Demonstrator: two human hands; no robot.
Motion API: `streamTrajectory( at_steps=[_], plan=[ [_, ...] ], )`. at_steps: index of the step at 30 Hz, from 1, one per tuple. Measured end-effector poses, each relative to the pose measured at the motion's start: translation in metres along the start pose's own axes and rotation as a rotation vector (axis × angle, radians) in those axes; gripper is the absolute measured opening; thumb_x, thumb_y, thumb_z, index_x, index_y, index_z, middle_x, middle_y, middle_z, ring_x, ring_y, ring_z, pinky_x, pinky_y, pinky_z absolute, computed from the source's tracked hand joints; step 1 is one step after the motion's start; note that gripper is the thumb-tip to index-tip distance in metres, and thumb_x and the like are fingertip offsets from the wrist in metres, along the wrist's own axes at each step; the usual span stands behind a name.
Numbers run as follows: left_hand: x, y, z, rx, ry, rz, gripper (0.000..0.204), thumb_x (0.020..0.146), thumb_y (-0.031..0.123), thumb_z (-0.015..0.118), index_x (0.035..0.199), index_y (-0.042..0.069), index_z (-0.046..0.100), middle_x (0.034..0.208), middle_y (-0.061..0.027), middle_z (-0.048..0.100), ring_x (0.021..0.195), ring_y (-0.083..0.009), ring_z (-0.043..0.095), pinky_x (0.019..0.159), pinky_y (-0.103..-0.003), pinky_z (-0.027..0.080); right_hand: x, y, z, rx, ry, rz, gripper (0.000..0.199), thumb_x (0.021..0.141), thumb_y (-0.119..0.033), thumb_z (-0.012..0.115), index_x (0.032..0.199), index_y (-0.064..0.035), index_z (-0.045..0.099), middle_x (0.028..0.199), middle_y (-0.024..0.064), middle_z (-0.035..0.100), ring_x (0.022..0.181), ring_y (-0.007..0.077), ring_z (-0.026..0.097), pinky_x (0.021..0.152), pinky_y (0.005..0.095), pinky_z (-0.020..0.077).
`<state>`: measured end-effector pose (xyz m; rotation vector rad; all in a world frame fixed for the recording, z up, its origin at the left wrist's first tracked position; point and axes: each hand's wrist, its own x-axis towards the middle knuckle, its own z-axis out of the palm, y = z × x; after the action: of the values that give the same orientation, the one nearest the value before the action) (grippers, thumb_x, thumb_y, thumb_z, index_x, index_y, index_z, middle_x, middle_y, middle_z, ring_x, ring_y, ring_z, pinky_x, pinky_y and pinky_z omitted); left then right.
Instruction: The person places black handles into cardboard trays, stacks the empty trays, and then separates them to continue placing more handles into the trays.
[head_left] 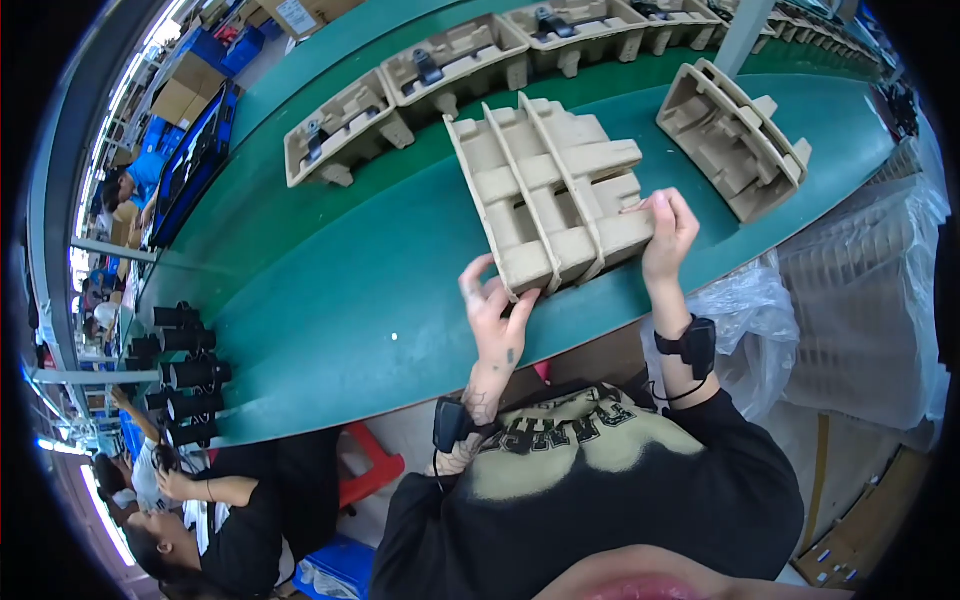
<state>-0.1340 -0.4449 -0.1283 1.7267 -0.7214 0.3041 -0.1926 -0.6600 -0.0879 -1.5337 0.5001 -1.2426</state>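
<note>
head view: bare fingers close on a pulp tray (545, 190) beside the near edge of a green bench (330, 330), the left hand (495, 325) gripping its near left corner, the right hand (668, 240) pinching its right side. work looks partway along: the row of trays (480, 78) lining the far edge carries dark parts (427, 66), while the spare tray (725, 150) toward the right end shows none and appears unfilled. the held tray's contents cannot be told. bare surface opens leftward to black cylinders (195, 375) at the left end; the row and spare tray tighten room beyond and rightward.
</note>
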Motion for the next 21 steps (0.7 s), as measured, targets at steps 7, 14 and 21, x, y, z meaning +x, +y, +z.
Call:
streamTrajectory(
  at_steps=[7, 14, 21],
  plan=[
    [-0.011, 0.023, -0.036, 0.34, -0.338, 0.148, 0.035, 0.07, 0.014, 0.075, 0.101, 0.002, 0.067, 0.082, -0.0131, 0.065, 0.079, -0.034, 0.066, 0.076, -0.042, 0.051, 0.014, -0.013, -0.024, -0.2, -0.112, -0.326, 0.034, 0.095, -0.016, 0.046, 0.067, 0.0009, 0.056, 0.064, 0.0067, 0.059, 0.062, 0.0167, 0.054, 0.059, 0.0295, 0.0412],
    [-0.026, 0.01, -0.043, 0.365, -0.137, 0.323, 0.022, 0.072, 0.006, 0.071, 0.094, 0.005, 0.068, 0.078, -0.0125, 0.065, 0.066, -0.0335, 0.061, 0.06, -0.039, 0.047, 0.005, -0.011, -0.02, 0.077, -0.041, -0.117, 0.029, 0.09, -0.011, 0.051, 0.066, 0.0017, 0.059, 0.06, 0.006, 0.058, 0.055, 0.0123, 0.05, 0.053, 0.0269, 0.0377],
    [-0.032, 0.001, -0.039, 0.347, -0.036, 0.309, 0.02, 0.072, 0.011, 0.074, 0.09, 0.002, 0.068, 0.077, -0.0131, 0.066, 0.063, -0.0314, 0.062, 0.059, -0.038, 0.048, -0.007, 0.011, -0.01, 0.047, 0.032, -0.133, 0.033, 0.094, -0.011, 0.044, 0.064, 0.0015, 0.052, 0.061, 0.0077, 0.052, 0.055, 0.0147, 0.048, 0.054, 0.0287, 0.0382]
  ],
)
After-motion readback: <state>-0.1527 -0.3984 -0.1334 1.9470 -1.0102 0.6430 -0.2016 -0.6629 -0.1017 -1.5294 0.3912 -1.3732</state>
